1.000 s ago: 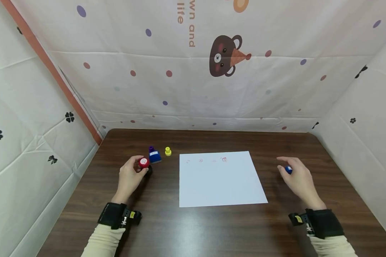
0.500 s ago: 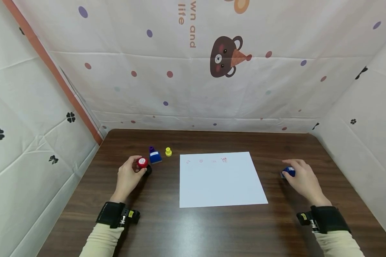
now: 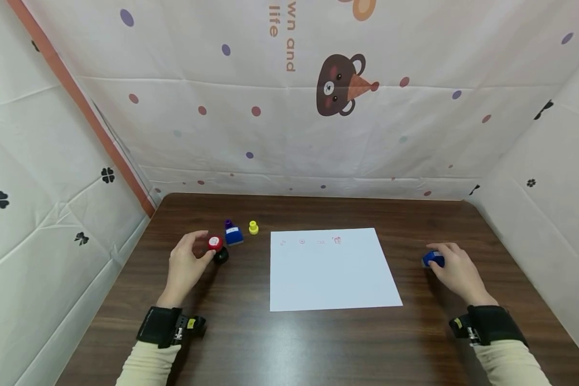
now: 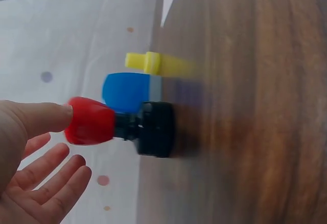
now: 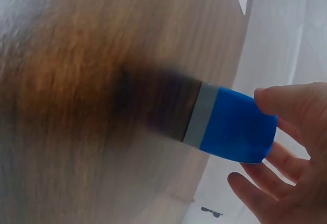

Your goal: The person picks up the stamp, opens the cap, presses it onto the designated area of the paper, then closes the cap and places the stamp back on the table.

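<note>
A stamp with a red knob and black base stands upright on the table at the left. The thumb of my left hand lies at the knob, while its fingers are spread away from it in the left wrist view. At the right, my right hand pinches a blue stamp with a grey base between thumb and fingers, close over the table. A white sheet of paper lies between the hands, with a row of small reddish prints along its far edge.
Beyond the red stamp stand another blue stamp, a small purple piece and a small yellow piece. Printed white cloth closes off the back and both sides of the brown table.
The left fingers have opened away from the red knob, and that hand has drawn slightly back. My right hand has moved a little right, with the blue stamp showing more fully in its grasp.
</note>
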A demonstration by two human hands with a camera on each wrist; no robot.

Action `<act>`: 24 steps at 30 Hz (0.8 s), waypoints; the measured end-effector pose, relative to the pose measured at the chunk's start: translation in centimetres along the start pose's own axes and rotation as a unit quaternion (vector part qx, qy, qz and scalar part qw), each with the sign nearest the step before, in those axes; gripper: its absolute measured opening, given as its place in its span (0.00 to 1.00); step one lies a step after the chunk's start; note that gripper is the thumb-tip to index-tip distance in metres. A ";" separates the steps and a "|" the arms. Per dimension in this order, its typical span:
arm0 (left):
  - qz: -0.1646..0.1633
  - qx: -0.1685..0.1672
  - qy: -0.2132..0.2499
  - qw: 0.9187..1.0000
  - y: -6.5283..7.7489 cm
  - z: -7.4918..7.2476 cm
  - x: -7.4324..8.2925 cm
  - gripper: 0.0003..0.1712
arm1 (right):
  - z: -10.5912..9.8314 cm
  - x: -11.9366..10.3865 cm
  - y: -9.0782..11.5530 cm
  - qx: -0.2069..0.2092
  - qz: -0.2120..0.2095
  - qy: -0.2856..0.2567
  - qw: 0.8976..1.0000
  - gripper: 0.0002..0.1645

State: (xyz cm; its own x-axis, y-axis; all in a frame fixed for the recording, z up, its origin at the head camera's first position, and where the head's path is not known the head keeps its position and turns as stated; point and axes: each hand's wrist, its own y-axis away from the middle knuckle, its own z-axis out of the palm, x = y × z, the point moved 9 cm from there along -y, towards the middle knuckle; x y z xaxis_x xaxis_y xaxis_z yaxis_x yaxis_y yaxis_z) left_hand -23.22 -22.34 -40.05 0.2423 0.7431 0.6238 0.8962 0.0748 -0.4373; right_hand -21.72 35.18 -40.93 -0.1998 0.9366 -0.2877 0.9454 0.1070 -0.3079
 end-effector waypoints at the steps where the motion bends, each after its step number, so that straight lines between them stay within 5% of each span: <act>1: 0.003 0.001 0.000 1.000 0.0 -0.2 0.3 0.26 | 0.0 0.1 0.0 -0.001 -0.001 0.002 1.000 0.25; 14: 0.080 0.029 0.012 0.996 0.7 -1.0 5.0 0.25 | 0.0 0.0 -0.4 0.019 -0.028 0.026 0.999 0.20; 24: 0.103 0.030 0.035 0.994 1.4 0.7 5.7 0.22 | -0.6 0.3 0.0 0.031 -0.001 0.015 0.999 0.17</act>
State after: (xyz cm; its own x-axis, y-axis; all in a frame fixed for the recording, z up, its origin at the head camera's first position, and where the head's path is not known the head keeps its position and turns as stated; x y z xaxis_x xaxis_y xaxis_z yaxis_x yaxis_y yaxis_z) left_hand -20.81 -17.51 -37.59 0.4449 0.6992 0.5596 0.8016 -0.0321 -0.5971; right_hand -21.60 35.71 -40.50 -0.1931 0.9462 -0.2597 0.9267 0.0889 -0.3651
